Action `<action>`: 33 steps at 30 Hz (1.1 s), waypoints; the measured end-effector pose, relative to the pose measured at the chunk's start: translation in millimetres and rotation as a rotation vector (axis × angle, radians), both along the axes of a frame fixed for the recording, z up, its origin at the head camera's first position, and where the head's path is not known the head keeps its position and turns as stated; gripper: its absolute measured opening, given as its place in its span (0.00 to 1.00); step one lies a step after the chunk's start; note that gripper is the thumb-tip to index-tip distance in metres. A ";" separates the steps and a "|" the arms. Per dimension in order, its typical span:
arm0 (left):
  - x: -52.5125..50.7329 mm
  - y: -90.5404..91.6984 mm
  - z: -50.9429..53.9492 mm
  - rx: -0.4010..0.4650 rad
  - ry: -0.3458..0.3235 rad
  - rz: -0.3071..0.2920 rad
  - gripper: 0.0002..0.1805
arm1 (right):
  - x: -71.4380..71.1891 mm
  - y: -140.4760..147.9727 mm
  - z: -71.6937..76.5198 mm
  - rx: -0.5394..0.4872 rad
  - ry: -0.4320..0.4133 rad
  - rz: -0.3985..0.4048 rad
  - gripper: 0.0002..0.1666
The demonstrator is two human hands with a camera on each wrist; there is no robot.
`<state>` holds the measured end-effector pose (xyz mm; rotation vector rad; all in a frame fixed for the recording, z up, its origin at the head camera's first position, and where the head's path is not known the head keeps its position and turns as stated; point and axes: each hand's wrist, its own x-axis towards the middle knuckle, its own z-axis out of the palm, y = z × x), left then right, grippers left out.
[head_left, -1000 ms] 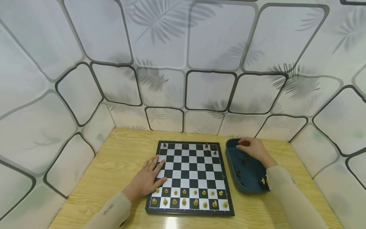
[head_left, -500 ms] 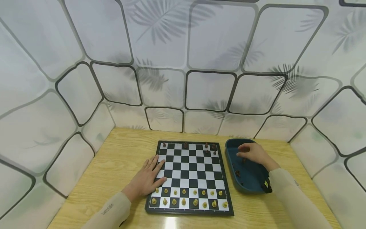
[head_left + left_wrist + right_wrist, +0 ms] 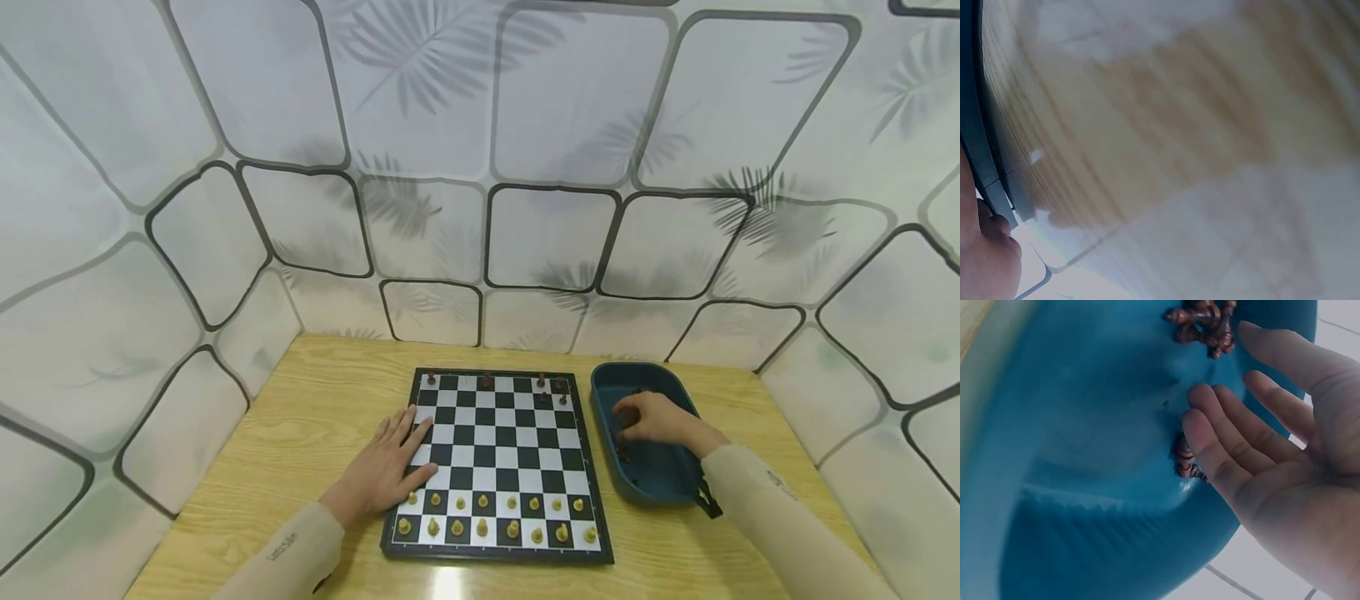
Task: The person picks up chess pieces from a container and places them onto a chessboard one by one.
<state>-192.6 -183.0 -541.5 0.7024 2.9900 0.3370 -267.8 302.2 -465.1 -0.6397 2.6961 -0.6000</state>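
My left hand (image 3: 381, 471) lies flat with spread fingers over the left edge of the chessboard (image 3: 495, 437). Two rows of yellow chess pieces (image 3: 482, 527) line the near side of the board, and several brown chess pieces (image 3: 487, 381) stand at its far side. To the right, my right hand (image 3: 660, 419) hovers inside a blue plastic tray (image 3: 660, 483). In the right wrist view its fingers are loosely bent with nothing between them. A cluster of brown chess pieces (image 3: 1204, 328) lies near the thumb, and another brown chess piece (image 3: 1184, 459) is partly hidden behind the fingertips.
A light wooden table (image 3: 315, 392) carries the board and tray, which stand side by side with a narrow gap. Patterned fabric walls (image 3: 442, 233) enclose the table at the back and both sides. A black strap (image 3: 707, 500) hangs by the right sleeve.
My right hand has moved from the far end of the tray nearer to its middle, over the brown pieces there. The left hand and the board pieces stay put.
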 end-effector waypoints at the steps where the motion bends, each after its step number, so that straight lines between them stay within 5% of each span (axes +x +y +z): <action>1: 0.0 0.0 0.0 0.000 0.000 0.000 0.46 | 0.4 -0.6 -1.3 0.002 -0.010 0.010 0.24; 19: -0.1 -0.2 -1.0 0.007 0.005 -0.002 0.46 | 6.4 -13.3 -8.5 0.021 -0.053 0.018 0.14; 33: 1.2 0.1 2.6 0.005 0.002 -0.003 0.46 | 0.5 -13.8 -21.3 0.025 0.009 0.038 0.15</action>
